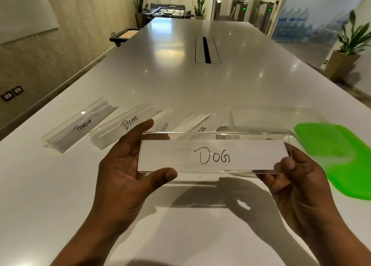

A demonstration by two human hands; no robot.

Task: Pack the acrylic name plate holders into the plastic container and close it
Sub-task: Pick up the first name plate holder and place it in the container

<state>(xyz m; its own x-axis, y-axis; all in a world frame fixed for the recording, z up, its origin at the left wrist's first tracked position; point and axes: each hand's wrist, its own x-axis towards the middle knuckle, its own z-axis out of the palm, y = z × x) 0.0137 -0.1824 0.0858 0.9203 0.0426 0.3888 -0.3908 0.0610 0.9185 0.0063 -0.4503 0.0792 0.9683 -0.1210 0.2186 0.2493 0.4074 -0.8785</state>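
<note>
- Fingers [169, 175] of the left hand [124, 165] pinch the near-left end of the DOG holder [214, 155], thumb in front and the rest curled behind; the right hand [297, 181] pinches the far-right end the same way, both closed on it.
- The holder hangs level above the surface [60, 185], card facing the camera, clear of everything.
- The clear container [281, 113] sits just behind and to the right, hard to read through the acrylic; the green lid [337, 155] lies beside it.
- Best play here, I'd say: keep both ends pinched, carry it right and lower it flat inside.
- Acrylic is slick, so a firm edge grip matters.
- PENGUIN [80, 125], BEAR [124, 125], TIGER [163, 126] and ZEBRA [200, 131] holders wait in a row, not yet packed.
</note>
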